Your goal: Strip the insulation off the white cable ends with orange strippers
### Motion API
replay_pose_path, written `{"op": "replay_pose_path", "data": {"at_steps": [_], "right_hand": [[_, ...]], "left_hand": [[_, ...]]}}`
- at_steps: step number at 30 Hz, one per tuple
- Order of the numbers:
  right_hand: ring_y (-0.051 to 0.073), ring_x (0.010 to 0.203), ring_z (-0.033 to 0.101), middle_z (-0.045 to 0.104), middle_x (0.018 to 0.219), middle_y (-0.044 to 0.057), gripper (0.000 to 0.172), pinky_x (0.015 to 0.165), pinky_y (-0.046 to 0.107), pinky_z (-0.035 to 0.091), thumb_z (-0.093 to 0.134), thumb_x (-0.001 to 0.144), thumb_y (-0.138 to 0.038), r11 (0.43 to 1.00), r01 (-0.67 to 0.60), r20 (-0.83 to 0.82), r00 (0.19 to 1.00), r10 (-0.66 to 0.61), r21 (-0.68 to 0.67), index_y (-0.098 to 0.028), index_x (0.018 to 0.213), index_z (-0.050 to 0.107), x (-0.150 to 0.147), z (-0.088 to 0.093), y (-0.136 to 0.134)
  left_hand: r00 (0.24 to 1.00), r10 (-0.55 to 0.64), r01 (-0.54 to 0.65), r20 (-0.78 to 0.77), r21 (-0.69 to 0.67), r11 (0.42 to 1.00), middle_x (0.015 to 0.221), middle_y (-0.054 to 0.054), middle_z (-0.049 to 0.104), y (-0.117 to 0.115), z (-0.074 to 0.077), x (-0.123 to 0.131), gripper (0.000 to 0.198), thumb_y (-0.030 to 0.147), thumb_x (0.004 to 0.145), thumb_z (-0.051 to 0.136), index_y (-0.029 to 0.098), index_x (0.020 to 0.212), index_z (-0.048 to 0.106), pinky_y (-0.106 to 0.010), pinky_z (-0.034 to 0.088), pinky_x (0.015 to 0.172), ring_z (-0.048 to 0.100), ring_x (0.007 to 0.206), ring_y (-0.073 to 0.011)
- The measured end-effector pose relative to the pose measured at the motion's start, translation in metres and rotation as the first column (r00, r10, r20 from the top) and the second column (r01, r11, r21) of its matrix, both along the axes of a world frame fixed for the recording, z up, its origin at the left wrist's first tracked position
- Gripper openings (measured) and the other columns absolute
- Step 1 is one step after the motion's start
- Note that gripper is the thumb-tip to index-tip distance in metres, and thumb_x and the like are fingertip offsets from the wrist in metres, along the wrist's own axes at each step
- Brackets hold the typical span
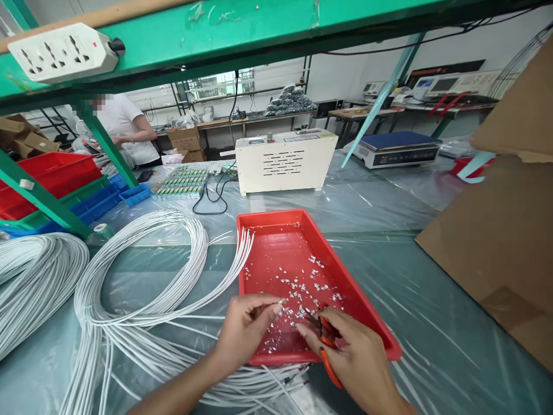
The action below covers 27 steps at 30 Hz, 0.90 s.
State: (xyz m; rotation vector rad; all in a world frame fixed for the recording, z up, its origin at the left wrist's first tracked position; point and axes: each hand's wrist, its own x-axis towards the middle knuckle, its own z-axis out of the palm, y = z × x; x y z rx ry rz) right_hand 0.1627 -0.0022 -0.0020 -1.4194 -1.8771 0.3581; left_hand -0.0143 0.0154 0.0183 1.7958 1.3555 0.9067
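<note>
Head view, right hand [354,360] gripping cutters [327,346]

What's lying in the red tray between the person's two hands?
In the head view, small white and silvery wire scraps litter the red tray floor between the left hand, pinching a cable end, and the right hand, holding orange-handled pliers.
</note>
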Motion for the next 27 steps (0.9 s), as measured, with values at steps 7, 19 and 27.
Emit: {"op": "replay_pose_path", "data": {"at_steps": [7,19,27], "right_hand": [[0.008,0.041,0.035,0.038,0.045,-0.006,0.036,0.044,0.020,0.024,0.053,0.074,-0.041,0.999,-0.010,0.189,0.982,0.000,0.051,-0.020,0.052,0.034,-0.002,0.000,-0.001],[0.008,0.039,0.037,0.041,0.043,-0.006,0.039,0.044,0.021,0.022,0.050,0.076,-0.044,0.999,-0.018,0.226,0.974,0.008,0.045,-0.019,0.050,0.036,-0.008,0.000,-0.004],[0.008,0.038,0.031,0.037,0.041,-0.006,0.041,0.041,0.020,0.022,0.050,0.075,-0.046,0.999,-0.035,0.220,0.975,0.031,0.013,-0.019,0.049,0.033,-0.009,0.000,-0.005]], "left_hand": [[0.933,0.017,0.072,0.359,-0.232,0.970,0.056,-0.001,0.056,-0.016,0.012,0.000,0.028,0.033,0.079,0.052,0.010,0.075,0.067,-0.019,0.038,0.053,0.047,0.054,-0.0098],[0.913,-0.013,0.118,0.408,-0.234,0.965,0.059,-0.002,0.059,-0.020,0.010,0.003,0.020,0.026,0.078,0.054,0.010,0.072,0.066,-0.019,0.040,0.055,0.049,0.055,-0.0097],[0.916,0.011,0.090,0.402,-0.232,0.969,0.061,-0.006,0.064,-0.019,0.011,0.005,0.019,0.025,0.075,0.057,0.009,0.067,0.065,-0.021,0.043,0.055,0.055,0.057,-0.0127]]}}
